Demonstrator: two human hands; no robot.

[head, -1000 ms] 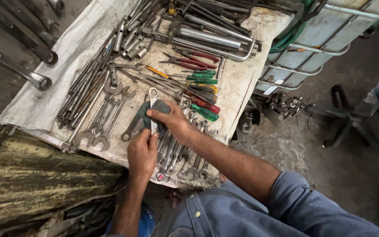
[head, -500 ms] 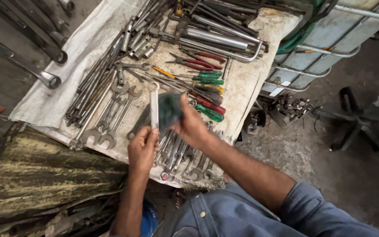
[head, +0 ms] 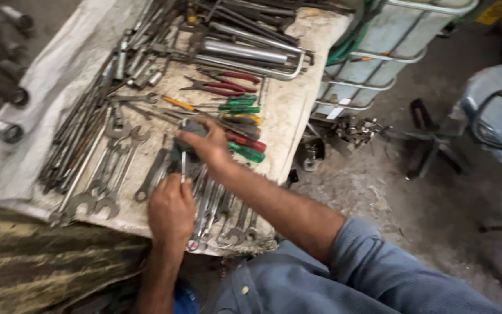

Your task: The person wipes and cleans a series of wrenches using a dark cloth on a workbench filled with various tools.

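Two hands met on one spanner (head: 182, 166) over the table (head: 289, 110). My left hand (head: 171, 210) was clamped on its lower end, so the long axis ran straight up and away from me, edge-on to the camera. My right hand (head: 207, 145) came in from the right and was wrapped with a dark rag (head: 182, 148) round the upper shaft, fingers closed over both. The upper end lay beyond the left hand and directly under the right, so the right hand was the nearer one to it. More spanners (head: 222, 212) lay flat beneath, and screwdrivers (head: 242, 125) just right of the rag.
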